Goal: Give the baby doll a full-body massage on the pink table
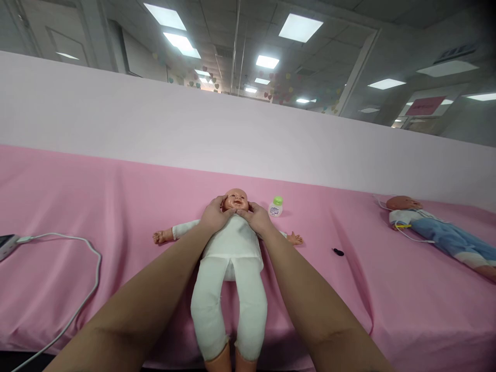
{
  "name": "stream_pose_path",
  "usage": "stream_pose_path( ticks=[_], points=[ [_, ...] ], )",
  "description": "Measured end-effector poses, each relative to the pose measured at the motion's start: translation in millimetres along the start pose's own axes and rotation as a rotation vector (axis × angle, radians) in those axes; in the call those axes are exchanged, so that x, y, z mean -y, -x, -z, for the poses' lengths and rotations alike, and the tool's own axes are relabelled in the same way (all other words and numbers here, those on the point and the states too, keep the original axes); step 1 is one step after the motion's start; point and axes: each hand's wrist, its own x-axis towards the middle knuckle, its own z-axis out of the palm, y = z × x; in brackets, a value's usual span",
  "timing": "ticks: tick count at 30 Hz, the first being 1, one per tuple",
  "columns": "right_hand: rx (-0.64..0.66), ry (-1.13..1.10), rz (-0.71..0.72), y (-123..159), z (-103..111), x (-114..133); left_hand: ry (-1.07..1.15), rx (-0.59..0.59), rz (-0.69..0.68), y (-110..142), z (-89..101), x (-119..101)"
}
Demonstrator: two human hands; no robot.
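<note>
A baby doll (232, 248) with a white cloth body lies on its back on the pink sheet (147, 191), its arms spread to both sides and its feet toward me. My left hand (215, 214) cups one side of the doll's head, and my right hand (256, 217) cups the other. Both thumbs lie at the doll's chin, their tips close together. The other fingers curl back beside and behind the head, where they are partly hidden. Just right of my right hand stands a small clear bottle (275, 207) with a green cap.
A second doll (434, 227) in blue and white clothes lies at the right, with thin white tubing around it. A small black object (338, 252) rests between the dolls. At the left, a white cable (96, 268) runs from a power strip (8, 246). Behind rises a white wall (232, 129) with glass above.
</note>
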Motion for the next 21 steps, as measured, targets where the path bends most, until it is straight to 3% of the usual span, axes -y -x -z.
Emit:
stream_pose_path(
  ticks=[10, 21],
  points=[
    [0.067, -0.035, 0.084, 0.6, 5.1, 1.3, 0.052, -0.013, -0.021, -4.5, -1.1, 6.7],
    [0.012, 0.045, 0.006, 4.4, 3.1, 7.8, -0.025, -0.010, -0.033, 0.3, -1.1, 0.5]
  ],
)
